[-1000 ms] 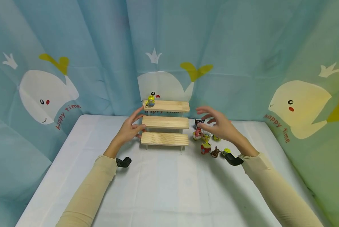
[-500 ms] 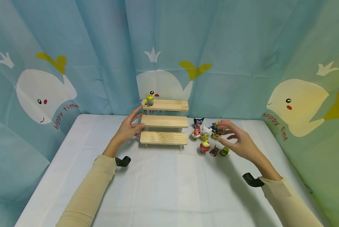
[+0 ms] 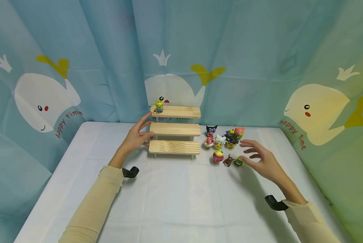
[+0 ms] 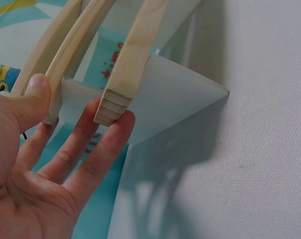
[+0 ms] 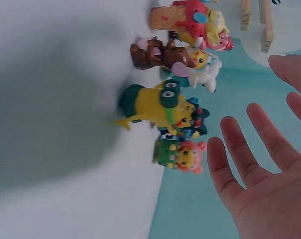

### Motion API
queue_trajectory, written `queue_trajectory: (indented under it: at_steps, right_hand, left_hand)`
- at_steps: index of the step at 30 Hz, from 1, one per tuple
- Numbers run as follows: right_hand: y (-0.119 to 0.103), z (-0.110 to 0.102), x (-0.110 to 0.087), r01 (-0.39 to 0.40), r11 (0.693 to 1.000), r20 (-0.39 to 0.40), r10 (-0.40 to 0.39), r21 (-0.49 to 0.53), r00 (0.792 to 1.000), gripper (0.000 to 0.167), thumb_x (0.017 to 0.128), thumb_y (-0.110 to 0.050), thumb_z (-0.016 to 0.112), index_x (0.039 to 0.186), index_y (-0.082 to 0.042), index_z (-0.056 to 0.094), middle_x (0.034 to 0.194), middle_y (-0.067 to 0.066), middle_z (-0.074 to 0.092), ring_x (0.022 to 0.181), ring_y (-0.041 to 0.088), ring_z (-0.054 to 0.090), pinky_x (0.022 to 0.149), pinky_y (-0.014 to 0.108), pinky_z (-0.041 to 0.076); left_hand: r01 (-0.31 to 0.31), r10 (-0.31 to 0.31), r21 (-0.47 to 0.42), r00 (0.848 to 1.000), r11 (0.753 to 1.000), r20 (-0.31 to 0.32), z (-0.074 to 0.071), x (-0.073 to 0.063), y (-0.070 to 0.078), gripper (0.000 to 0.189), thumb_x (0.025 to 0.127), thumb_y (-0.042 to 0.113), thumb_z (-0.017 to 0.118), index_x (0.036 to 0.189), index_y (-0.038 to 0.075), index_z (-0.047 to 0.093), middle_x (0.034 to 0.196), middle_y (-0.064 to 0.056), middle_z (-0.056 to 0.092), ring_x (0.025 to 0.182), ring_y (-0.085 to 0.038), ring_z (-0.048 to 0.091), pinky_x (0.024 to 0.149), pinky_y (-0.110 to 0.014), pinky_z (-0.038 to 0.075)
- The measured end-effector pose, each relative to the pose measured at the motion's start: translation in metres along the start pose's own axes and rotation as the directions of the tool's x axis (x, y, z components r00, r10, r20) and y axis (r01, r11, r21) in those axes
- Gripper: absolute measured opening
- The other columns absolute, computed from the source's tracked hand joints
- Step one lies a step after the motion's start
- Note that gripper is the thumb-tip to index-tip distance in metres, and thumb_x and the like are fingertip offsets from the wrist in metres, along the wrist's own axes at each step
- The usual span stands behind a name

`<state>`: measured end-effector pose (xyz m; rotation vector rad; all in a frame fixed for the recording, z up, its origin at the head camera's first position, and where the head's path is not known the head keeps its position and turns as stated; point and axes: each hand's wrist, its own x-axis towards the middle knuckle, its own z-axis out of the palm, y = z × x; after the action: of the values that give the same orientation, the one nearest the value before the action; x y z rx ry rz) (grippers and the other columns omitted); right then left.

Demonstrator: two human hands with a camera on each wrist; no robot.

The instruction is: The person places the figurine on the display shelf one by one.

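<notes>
1. Pale wooden boards form the three-step shelf (image 3: 174, 129) in the head view; it stands towards the far side of the worktop (image 3: 169, 202), with one yellow-and-blue figure (image 3: 159, 106) at the left end of its top board.
2. Right of the shelf is a cluster of toys (image 3: 219, 142), with the red figure (image 3: 218, 156), brown figure (image 3: 228, 161) and green-and-yellow figure (image 3: 239, 161) along its near edge. The right hand (image 3: 261, 163) is just to their right.
3. In the left wrist view, the left hand (image 4: 38, 196) touches the boards' left ends, fingers loosely extended rather than wrapped round. Light pressure seems best, enough to steady the shelf without sliding it.
4. In the right wrist view, the right hand's fingers are spread and hold nothing. For picking up a toy, the green-and-yellow figure looks easiest to reach; approaching from the near right and pinching its body should spare its neighbours a knock.
</notes>
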<state>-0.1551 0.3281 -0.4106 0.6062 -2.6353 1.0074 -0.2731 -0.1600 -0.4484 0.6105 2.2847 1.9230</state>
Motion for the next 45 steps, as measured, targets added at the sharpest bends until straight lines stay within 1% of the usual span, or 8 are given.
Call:
queue_trajectory:
  at_steps: [5, 9, 12, 17, 27, 36, 41, 45]
  right_hand:
    - [0.011, 0.007, -0.008, -0.033, 0.999, -0.012, 0.033, 0.004, 0.999, 0.057, 0.088, 0.0, 0.08, 0.139, -0.015, 0.061, 0.126, 0.005, 0.067, 0.103, -0.002, 0.062, 0.081, 0.017, 0.056]
    - [0.02, 0.012, -0.017, -0.063, 0.998, -0.008, 0.063, 0.016, 0.998, 0.051, 0.09, -0.001, 0.078, 0.137, -0.014, 0.063, 0.125, 0.008, 0.068, 0.104, -0.001, 0.063, 0.081, 0.023, 0.058]
    - [0.026, 0.015, -0.022, -0.091, 0.995, 0.005, 0.091, 0.034, 0.996, 0.047, 0.092, -0.001, 0.076, 0.136, -0.012, 0.063, 0.125, 0.016, 0.067, 0.104, 0.011, 0.068, 0.08, 0.029, 0.06]
    - [0.035, 0.021, -0.027, -0.143, 0.988, 0.033, 0.141, 0.066, 0.989, 0.043, 0.095, -0.005, 0.075, 0.135, -0.005, 0.061, 0.126, 0.025, 0.066, 0.102, 0.029, 0.07, 0.079, 0.027, 0.061]
    - [0.045, 0.03, -0.032, -0.163, 0.983, 0.028, 0.161, 0.081, 0.987, 0.045, 0.091, -0.002, 0.078, 0.133, -0.002, 0.061, 0.123, 0.022, 0.069, 0.098, 0.03, 0.072, 0.075, 0.024, 0.06]
    - [0.048, 0.032, -0.031, -0.167, 0.985, 0.03, 0.166, 0.047, 0.986, 0.042, 0.092, -0.002, 0.077, 0.131, -0.002, 0.062, 0.122, 0.023, 0.069, 0.097, 0.036, 0.071, 0.075, 0.024, 0.06]
    - [0.046, 0.032, -0.029, -0.176, 0.984, 0.03, 0.175, 0.037, 0.984, 0.037, 0.093, -0.002, 0.076, 0.128, -0.001, 0.064, 0.12, 0.021, 0.07, 0.095, 0.029, 0.071, 0.076, 0.023, 0.059]
    - [0.045, 0.032, -0.028, -0.181, 0.983, 0.034, 0.18, 0.037, 0.983, 0.036, 0.093, -0.003, 0.076, 0.127, -0.001, 0.064, 0.119, 0.021, 0.07, 0.096, 0.032, 0.071, 0.076, 0.023, 0.059]
  left_hand:
    - [-0.004, 0.004, 0.003, 1.0, 1.0, 0.004, -0.001, -0.002, 0.001, 0.078, 0.102, 0.011, 0.065, 0.162, 0.042, 0.027, 0.164, -0.019, 0.031, 0.092, -0.042, 0.072, 0.063, -0.057, 0.061]
    - [-0.008, 0.009, -0.007, 1.0, 1.0, 0.017, 0.0, -0.002, 0.0, 0.078, 0.102, 0.01, 0.065, 0.164, 0.039, 0.025, 0.165, -0.021, 0.03, 0.096, -0.047, 0.07, 0.063, -0.06, 0.061]
    - [-0.012, 0.013, -0.013, 1.0, 1.0, 0.024, 0.0, -0.002, 0.0, 0.078, 0.103, 0.01, 0.064, 0.164, 0.037, 0.024, 0.165, -0.021, 0.029, 0.097, -0.051, 0.069, 0.062, -0.06, 0.06]
    - [-0.004, 0.004, -0.007, 1.0, 1.0, 0.018, 0.0, -0.003, 0.001, 0.078, 0.103, 0.01, 0.064, 0.163, 0.039, 0.025, 0.164, -0.02, 0.03, 0.098, -0.047, 0.07, 0.062, -0.059, 0.061]
    - [0.01, -0.01, -0.005, 1.0, 1.0, 0.01, 0.0, -0.002, 0.001, 0.079, 0.102, 0.009, 0.065, 0.162, 0.042, 0.026, 0.164, -0.02, 0.031, 0.099, -0.047, 0.07, 0.061, -0.053, 0.062]
    - [0.01, -0.009, -0.039, 1.0, 0.999, 0.018, 0.0, -0.001, -0.001, 0.081, 0.102, 0.005, 0.064, 0.165, 0.035, 0.022, 0.165, -0.021, 0.028, 0.105, -0.054, 0.066, 0.064, -0.065, 0.058]
    - [0.006, -0.006, -0.021, 1.0, 1.0, 0.008, -0.001, -0.001, 0.0, 0.079, 0.102, 0.009, 0.065, 0.163, 0.041, 0.025, 0.165, -0.021, 0.029, 0.104, -0.05, 0.068, 0.063, -0.057, 0.062]
    - [0.001, -0.001, -0.006, 1.0, 1.0, 0.004, -0.001, -0.001, 0.0, 0.078, 0.102, 0.011, 0.066, 0.161, 0.044, 0.028, 0.164, -0.02, 0.031, 0.103, -0.046, 0.07, 0.062, -0.052, 0.063]
